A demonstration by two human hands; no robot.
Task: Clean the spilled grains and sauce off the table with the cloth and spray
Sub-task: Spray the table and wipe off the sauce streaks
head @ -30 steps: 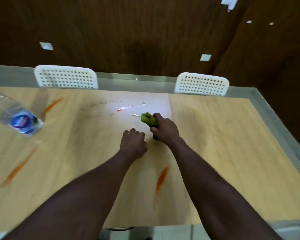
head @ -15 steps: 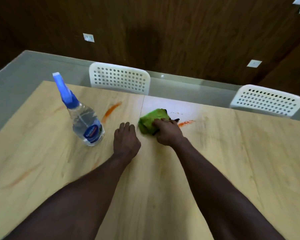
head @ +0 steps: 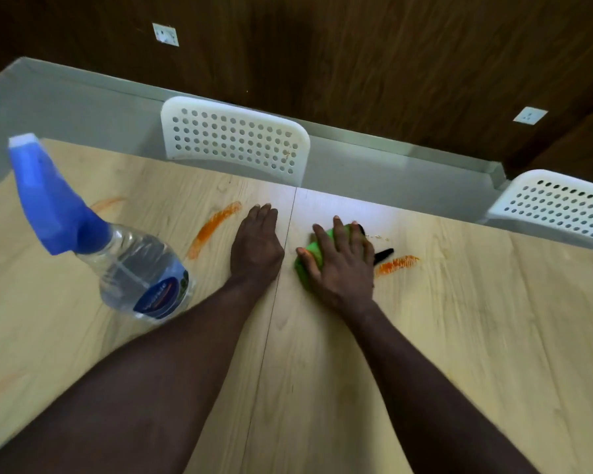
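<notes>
My right hand (head: 343,261) lies flat with spread fingers on a green cloth (head: 311,260), pressing it onto the light wooden table (head: 476,336). A black edge of the cloth sticks out to the right. An orange sauce streak (head: 396,264) lies just right of that hand, with a few pale grains (head: 379,237) behind it. My left hand (head: 255,246) rests flat on the table left of the cloth, holding nothing. Another orange streak (head: 213,227) runs left of it. A clear spray bottle (head: 124,265) with a blue trigger head stands at the left.
Two white perforated chairs, one (head: 235,140) at the middle and one (head: 558,208) at the right, stand at the table's far edge. Fainter orange smears (head: 108,202) mark the left part of the table. A dark wooden wall (head: 356,63) rises behind.
The view swung left and closer. My right hand opened from gripping the bunched cloth to pressing flat on it, and the left hand's fingers straightened on the table.
</notes>
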